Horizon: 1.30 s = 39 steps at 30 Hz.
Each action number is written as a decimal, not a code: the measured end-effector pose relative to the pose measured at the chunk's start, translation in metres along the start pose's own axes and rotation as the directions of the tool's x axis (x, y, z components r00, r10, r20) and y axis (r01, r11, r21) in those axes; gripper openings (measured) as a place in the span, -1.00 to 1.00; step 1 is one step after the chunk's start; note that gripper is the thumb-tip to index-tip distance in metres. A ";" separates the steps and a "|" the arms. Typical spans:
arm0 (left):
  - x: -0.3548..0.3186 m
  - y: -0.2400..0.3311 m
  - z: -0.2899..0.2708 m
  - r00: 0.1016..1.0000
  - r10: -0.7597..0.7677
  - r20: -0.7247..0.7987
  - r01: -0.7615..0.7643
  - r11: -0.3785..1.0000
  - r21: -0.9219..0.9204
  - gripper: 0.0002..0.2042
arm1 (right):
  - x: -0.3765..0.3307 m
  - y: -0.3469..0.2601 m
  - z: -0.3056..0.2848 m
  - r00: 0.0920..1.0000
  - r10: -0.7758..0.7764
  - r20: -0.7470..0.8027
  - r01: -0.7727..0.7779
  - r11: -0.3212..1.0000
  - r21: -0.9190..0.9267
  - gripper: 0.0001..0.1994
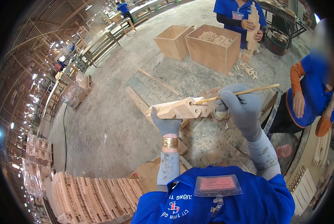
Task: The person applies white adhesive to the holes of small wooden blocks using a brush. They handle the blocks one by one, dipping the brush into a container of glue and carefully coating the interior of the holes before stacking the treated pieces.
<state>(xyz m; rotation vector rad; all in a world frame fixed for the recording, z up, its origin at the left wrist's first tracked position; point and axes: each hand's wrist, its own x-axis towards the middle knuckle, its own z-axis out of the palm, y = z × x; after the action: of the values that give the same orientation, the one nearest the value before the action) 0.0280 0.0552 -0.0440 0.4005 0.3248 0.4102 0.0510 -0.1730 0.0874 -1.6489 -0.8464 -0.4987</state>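
Note:
My left hand [166,122], in a grey glove, is closed round a bundle of pale wooden pieces [174,108] and holds it off the floor. Round holes show in the right-hand ends of these pieces. A thin wooden stick [258,89] is pinched in my gloved right hand [238,108]. The stick's left tip reaches the end of one wooden piece, beside a hole; whether it goes inside I cannot tell. Below my right hand stands a small round pot [221,113], partly hidden by the fingers.
Two wooden bins [213,46] stand ahead, the right one full of short dowels. Loose dowels [251,71] lie on the floor. Stacked drilled wooden pieces [96,196] fill the lower left. A co-worker [305,93] is close on the right; another person [241,22] holds boards beyond the bins.

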 end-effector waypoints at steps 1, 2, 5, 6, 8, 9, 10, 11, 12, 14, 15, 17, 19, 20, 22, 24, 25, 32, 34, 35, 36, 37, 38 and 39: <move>0.000 0.000 0.001 1.000 -0.003 -0.007 0.003 1.000 -0.002 -0.27 | 0.001 -0.001 0.003 1.000 0.022 -0.002 -0.021 0.999 0.048 -0.94; 0.000 0.000 0.001 1.000 -0.007 -0.013 0.007 1.000 -0.003 -0.26 | 0.001 -0.002 0.006 0.999 0.044 -0.004 -0.043 0.994 0.096 -0.93; 0.002 -0.001 -0.001 1.000 -0.014 0.017 0.014 1.000 0.001 -0.26 | 0.002 0.002 0.013 0.993 0.098 0.067 -0.113 0.956 0.272 -0.92; 0.002 -0.001 -0.001 1.000 -0.015 0.019 0.015 1.000 0.000 -0.26 | 0.004 0.002 0.013 0.994 0.070 0.081 -0.088 0.964 0.252 -0.91; 0.002 -0.001 -0.001 1.000 -0.018 0.023 0.018 1.000 -0.001 -0.26 | 0.007 0.003 0.010 0.994 0.015 0.111 -0.038 0.976 0.213 -0.91; 0.001 -0.001 0.000 1.000 -0.007 0.017 0.006 1.000 0.006 -0.25 | 0.007 0.003 0.009 0.994 -0.012 0.109 -0.009 0.982 0.190 -0.91; 0.001 -0.001 0.000 1.000 0.005 0.012 -0.005 1.000 0.012 -0.25 | 0.007 0.004 0.008 0.993 -0.039 0.109 0.020 0.986 0.167 -0.90; 0.001 -0.001 0.000 1.000 0.016 0.006 -0.016 1.000 0.018 -0.25 | 0.006 0.003 0.007 0.992 -0.066 0.110 0.050 0.988 0.143 -0.90; 0.000 -0.001 0.001 1.000 0.009 0.008 -0.010 1.000 0.018 -0.24 | 0.006 0.002 0.006 0.992 0.010 0.126 -0.035 0.980 0.197 -0.90; -0.001 0.000 0.002 1.000 -0.002 0.011 0.002 1.000 0.017 -0.24 | 0.005 -0.001 0.005 0.973 0.158 0.171 -0.203 0.933 0.298 -0.90; 0.000 0.000 0.002 1.000 -0.007 0.013 0.007 1.000 0.019 -0.24 | 0.005 0.001 0.005 0.984 0.108 0.139 -0.145 0.944 0.296 -0.90; 0.002 -0.001 0.000 1.000 -0.015 0.018 0.015 1.000 0.025 -0.23 | 0.005 0.006 0.005 0.997 0.005 0.075 -0.026 0.958 0.284 -0.89; 0.000 -0.002 0.004 1.000 0.000 0.018 -0.001 0.999 0.034 -0.24 | 0.002 0.004 0.002 0.992 0.097 0.076 -0.113 0.965 0.238 -0.90; 0.000 -0.002 0.005 1.000 0.007 0.019 -0.008 0.999 0.039 -0.24 | 0.000 0.002 -0.001 0.987 0.143 0.074 -0.156 0.964 0.214 -0.91; 0.001 -0.002 0.004 1.000 0.013 0.028 -0.014 0.999 0.035 -0.25 | -0.003 -0.001 -0.007 0.980 0.196 0.046 -0.201 0.949 0.243 -0.91; 0.004 -0.002 0.001 1.000 0.002 0.024 -0.002 1.000 0.026 -0.25 | -0.005 -0.003 -0.015 0.961 0.275 0.016 -0.264 0.902 0.343 -0.90; 0.006 -0.001 -0.001 1.000 -0.011 0.016 0.011 1.000 0.018 -0.25 | -0.006 -0.003 -0.021 0.945 0.328 0.005 -0.299 0.854 0.427 -0.90; 0.051 -0.022 -0.022 1.000 -0.019 -0.014 0.020 0.996 0.086 -0.28 | -0.032 0.039 -0.045 0.920 0.262 -0.290 -0.141 0.914 0.380 -0.78; 0.072 -0.038 -0.033 0.995 0.084 0.051 -0.096 0.934 0.344 -0.30 | -0.040 0.054 -0.050 0.905 0.347 -0.247 -0.283 0.924 0.258 -0.78; 0.083 -0.048 -0.032 0.998 0.031 0.049 -0.042 0.967 0.250 -0.34 | -0.046 0.063 -0.053 0.892 0.389 -0.229 -0.350 0.917 0.193 -0.78; 0.090 -0.060 -0.020 0.998 -0.035 0.050 0.027 0.988 0.155 -0.38 | -0.053 0.074 -0.057 0.885 0.409 -0.221 -0.387 0.912 0.138 -0.78; 0.099 -0.075 -0.012 0.998 -0.020 0.065 0.008 0.986 0.168 -0.40 | -0.062 0.086 -0.061 0.883 0.423 -0.201 -0.414 0.906 0.089 -0.78; 0.107 -0.091 -0.003 0.997 -0.003 0.080 -0.012 0.983 0.182 -0.42 | -0.070 0.095 -0.065 0.880 0.439 -0.182 -0.439 0.898 0.040 -0.78; 0.114 -0.108 0.003 0.995 0.018 0.094 -0.036 0.981 0.193 -0.45 | -0.077 0.104 -0.069 0.870 0.452 -0.199 -0.457 0.889 0.020 -0.78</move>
<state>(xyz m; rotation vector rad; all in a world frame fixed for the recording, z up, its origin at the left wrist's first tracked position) 0.1632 0.0137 -0.1138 0.6139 0.2706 0.3861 0.0871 -0.2681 -0.0178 -1.7216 -0.2837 -0.3338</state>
